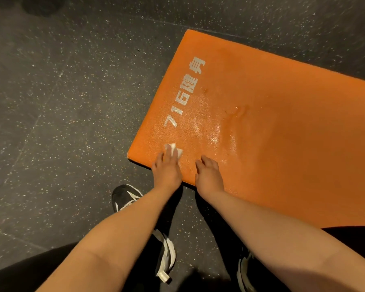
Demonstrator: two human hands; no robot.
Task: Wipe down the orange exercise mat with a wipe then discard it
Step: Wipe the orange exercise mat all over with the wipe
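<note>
Both on orange mat (282,144); left hand (167,170) presses wipe (173,149) flat; right hand (209,175) seemingly relaxed.

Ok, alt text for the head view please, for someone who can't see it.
The left hand presses a white wipe onto the near corner of an orange exercise mat on a dark speckled floor. The right hand rests on the mat beside it; the surface nearby glistens.

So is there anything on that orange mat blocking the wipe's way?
Nothing visible does. The left hand presses the wipe onto the mat near its corner; the surface ahead shows only printed lettering and a wet sheen. The right hand rests on the mat beside it, so a sideways stroke might meet it.
</note>
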